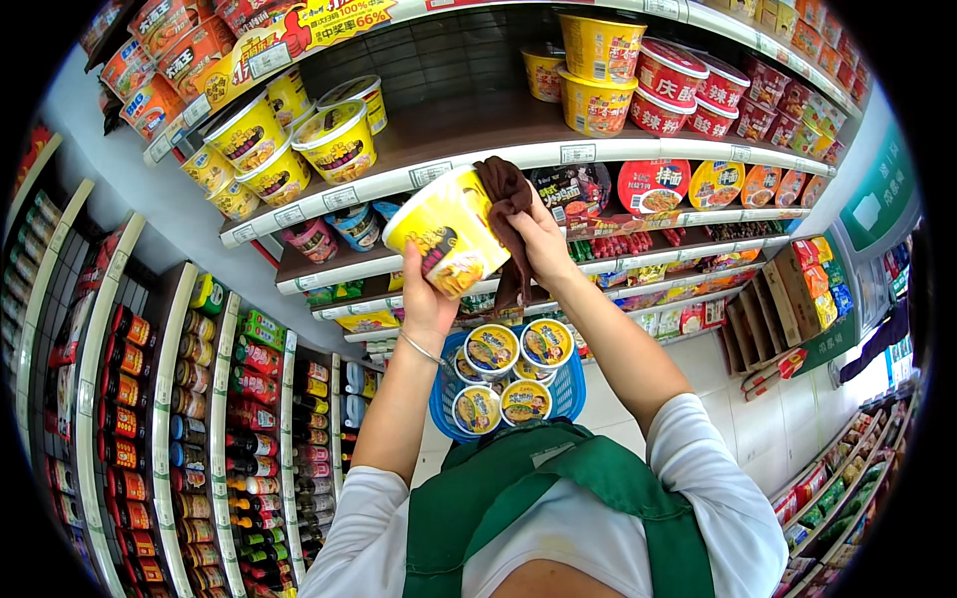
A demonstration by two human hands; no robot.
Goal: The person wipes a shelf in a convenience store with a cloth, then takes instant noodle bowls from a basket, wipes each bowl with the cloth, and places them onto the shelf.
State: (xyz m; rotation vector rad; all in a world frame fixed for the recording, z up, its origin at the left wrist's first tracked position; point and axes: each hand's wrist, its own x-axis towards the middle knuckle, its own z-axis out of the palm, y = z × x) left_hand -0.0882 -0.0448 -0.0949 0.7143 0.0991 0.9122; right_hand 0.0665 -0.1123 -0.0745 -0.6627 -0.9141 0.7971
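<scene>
A yellow instant noodle tub with a white lid (448, 232) is tilted in front of the shelves, its lid towards the upper left. My left hand (428, 288) grips its lower left side, the thumb on the printed wall. My right hand (540, 238) holds a dark brown cloth (511, 202) against the tub's right side, near its base. Below my arms stands a blue plastic basket (441, 407) with several lidded tubs (491, 348) in it. Similar yellow tubs (334, 143) stand, some stacked, on the dark shelf to the upper left.
A white shelf edge with price tags (508, 159) runs close behind the tub. Red and yellow noodle bowls (668, 78) are stacked at the upper right. Racks of jars (127, 389) line the left side. A cardboard carton (770, 299) stands at the right, above the tiled floor (755, 407).
</scene>
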